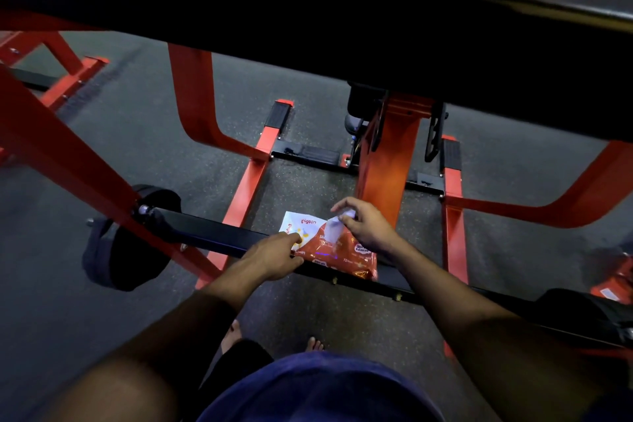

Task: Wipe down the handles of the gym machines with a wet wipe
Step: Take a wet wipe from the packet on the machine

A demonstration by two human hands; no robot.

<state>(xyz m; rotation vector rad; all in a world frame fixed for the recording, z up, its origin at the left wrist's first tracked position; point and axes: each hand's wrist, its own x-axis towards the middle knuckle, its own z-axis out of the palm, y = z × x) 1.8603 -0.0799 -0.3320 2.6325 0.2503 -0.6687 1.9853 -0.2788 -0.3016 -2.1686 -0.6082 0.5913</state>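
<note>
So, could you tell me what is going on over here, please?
A person is bent over a red and black gym machine, getting a wet wipe ready. The wipes pack rests on the machine's black crossbar. The left hand steadies the pack at its near left edge, while the right hand pinches a white wipe and draws it out of the opening on top. No handle is being wiped at this moment.

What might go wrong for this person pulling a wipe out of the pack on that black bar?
The wipe pack lies across a narrow black bar, so a hard tug could slide it off onto the floor. The left hand steadies only its edge while the right hand pinches the wipe, so extra wipes may trail out. The red frame crowds the arms.
</note>
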